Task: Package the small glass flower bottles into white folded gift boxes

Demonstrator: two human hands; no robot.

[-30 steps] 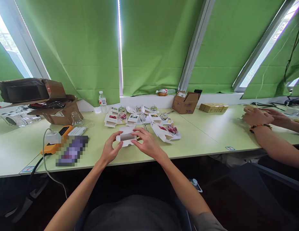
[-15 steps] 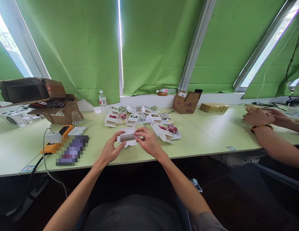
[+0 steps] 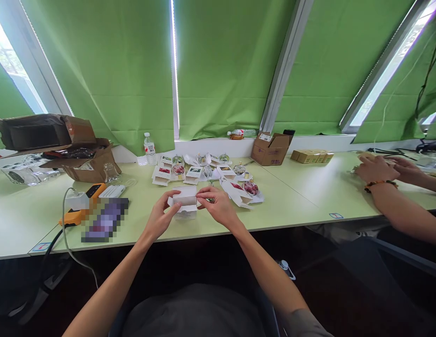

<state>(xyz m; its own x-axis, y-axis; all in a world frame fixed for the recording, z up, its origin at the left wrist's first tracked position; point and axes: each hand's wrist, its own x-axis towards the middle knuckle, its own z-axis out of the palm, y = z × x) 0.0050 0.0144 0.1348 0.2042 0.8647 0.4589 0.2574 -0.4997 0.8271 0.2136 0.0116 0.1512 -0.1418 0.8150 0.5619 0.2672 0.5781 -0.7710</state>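
**Both hands fold a small white box**

The left hand [image 3: 159,220] and right hand [image 3: 218,206] each keep a pinching grip on opposite ends of a small white carton [image 3: 184,206], held just above the green worktop [image 3: 291,201]. Behind it lie open cartons with glass ornaments [image 3: 250,187]. A co-worker's hands [image 3: 375,169] rest far right.

Small white box [image 3: 184,206] — open side earlier toward the camera, now closed
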